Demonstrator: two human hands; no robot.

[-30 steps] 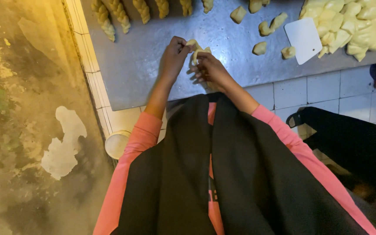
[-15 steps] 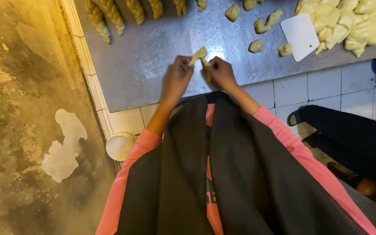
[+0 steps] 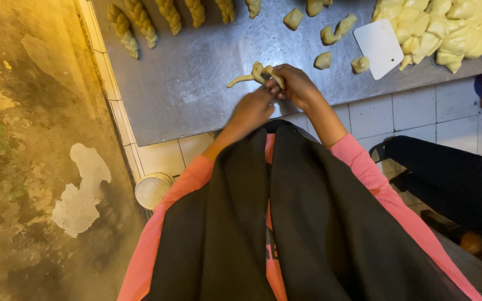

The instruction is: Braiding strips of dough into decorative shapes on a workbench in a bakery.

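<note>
Dough strip in both hands

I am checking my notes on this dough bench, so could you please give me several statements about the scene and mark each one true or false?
1. Both hands, left hand and right hand, hold a dough strand. True.
2. The white scraper is in the right hand. False: it lies on the metal sheet beside the pile of dough chunks.
3. Twisted dough pieces lie in a row along the sheet's far edge. True.
4. The sheet rests on bare wood. False: it lies on a white tiled counter.
</note>
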